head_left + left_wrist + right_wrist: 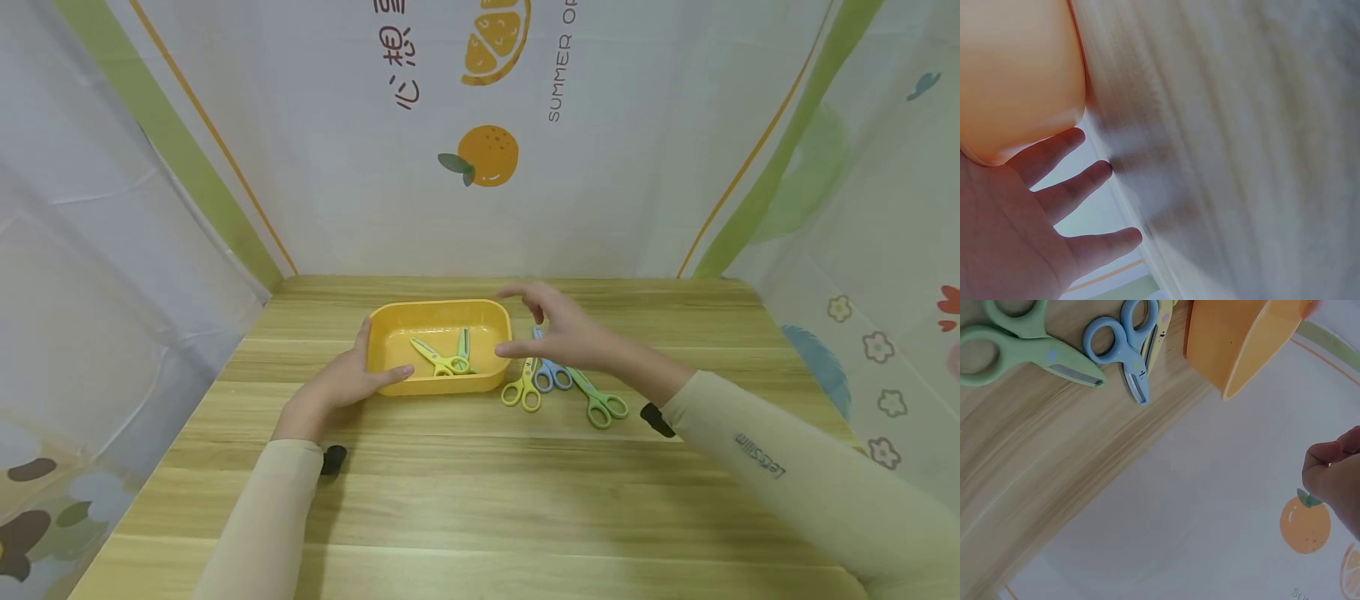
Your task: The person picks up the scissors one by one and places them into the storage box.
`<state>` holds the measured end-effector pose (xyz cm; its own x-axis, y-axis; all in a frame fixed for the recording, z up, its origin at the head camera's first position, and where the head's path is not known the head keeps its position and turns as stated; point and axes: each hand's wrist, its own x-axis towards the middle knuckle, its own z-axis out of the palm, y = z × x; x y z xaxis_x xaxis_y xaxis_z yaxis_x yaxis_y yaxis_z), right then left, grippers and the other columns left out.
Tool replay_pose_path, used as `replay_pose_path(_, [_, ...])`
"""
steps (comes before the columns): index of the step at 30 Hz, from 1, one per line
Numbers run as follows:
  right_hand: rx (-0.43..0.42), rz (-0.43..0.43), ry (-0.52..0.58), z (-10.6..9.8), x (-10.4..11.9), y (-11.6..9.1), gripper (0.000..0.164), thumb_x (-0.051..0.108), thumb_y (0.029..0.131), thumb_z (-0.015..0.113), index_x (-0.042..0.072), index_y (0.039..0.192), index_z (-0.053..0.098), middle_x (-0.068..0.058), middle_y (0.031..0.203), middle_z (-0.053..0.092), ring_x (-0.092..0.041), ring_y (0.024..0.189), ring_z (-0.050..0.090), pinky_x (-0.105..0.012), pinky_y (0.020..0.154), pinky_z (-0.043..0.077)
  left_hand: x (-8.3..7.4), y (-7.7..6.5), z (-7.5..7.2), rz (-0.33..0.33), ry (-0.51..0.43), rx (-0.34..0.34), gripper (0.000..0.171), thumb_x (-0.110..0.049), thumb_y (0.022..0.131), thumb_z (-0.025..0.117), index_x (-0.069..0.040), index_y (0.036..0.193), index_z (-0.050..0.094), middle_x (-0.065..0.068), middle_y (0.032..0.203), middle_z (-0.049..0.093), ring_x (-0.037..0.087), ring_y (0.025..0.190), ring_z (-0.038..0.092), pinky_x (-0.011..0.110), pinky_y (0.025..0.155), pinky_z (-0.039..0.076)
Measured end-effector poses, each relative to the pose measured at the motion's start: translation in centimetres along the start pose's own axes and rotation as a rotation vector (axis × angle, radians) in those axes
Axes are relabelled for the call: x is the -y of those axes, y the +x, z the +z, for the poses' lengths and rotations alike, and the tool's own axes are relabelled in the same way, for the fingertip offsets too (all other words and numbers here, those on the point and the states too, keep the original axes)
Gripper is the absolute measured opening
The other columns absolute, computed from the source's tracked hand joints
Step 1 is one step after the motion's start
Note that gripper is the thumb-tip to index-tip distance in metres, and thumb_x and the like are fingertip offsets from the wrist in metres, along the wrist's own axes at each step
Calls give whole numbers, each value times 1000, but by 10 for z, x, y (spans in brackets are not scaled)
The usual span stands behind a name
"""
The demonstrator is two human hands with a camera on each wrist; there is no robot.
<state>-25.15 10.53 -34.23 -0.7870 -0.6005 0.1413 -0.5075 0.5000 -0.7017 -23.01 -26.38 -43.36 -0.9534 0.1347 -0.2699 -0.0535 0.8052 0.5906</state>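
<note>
1. yellow bin [442,386] is sitting on desk [450,483], 2 scissors [437,358] lying inside, 3 loose scissors [547,365] lying to its r.
2. l hand [341,387] is gripping its l end, thumb lapping near rim.
3. r hand [562,332] is spanning r end, fingers wide, gripping nothing; can't tell if touching.
4. step: prob. taking hold of bin; next move's prob. needing r hand closing in w/o snagging scissors.
</note>
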Motion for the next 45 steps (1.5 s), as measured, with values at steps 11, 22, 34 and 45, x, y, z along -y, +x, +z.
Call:
replay_pose_path(11, [-32,58,-10,-11,-20,-20,83,34,87,91,16,157,49,-7,103,41,-26,99,42,-39,80,37,3,1,1,9,-11,-8,138,-87,87,61,-19,166,-30,32,175,11,53,161,22,68,129,23])
replay_pose_path(22, [-2,137,-42,-19,-54,-45,100,27,83,94,12,164,36,-7,103,37,-25,98,41,-37,79,37,2,2,0,11,-8,-5,139,-88,85,61,-21,165,-32,31,176,10,53,160,25,68,129,25])
replay_pose_path(34, [206,304,-19,-18,-85,-72,110,33,85,92,10,166,22,-29,136,37,-21,79,50,-33,68,48,3,1,2,1,-10,2,138,-88,86,60,-21,164,-32,31,176,9,53,161,22,68,129,23])
replay_pose_path(45, [238,370,-190,-6,-110,-87,109,52,82,91,8,161,30,-33,146,40,-50,134,50,-63,102,53,2,1,1,7,-9,-6,138,-88,87,60,-19,166,-30,31,176,8,53,161,23,67,130,24])
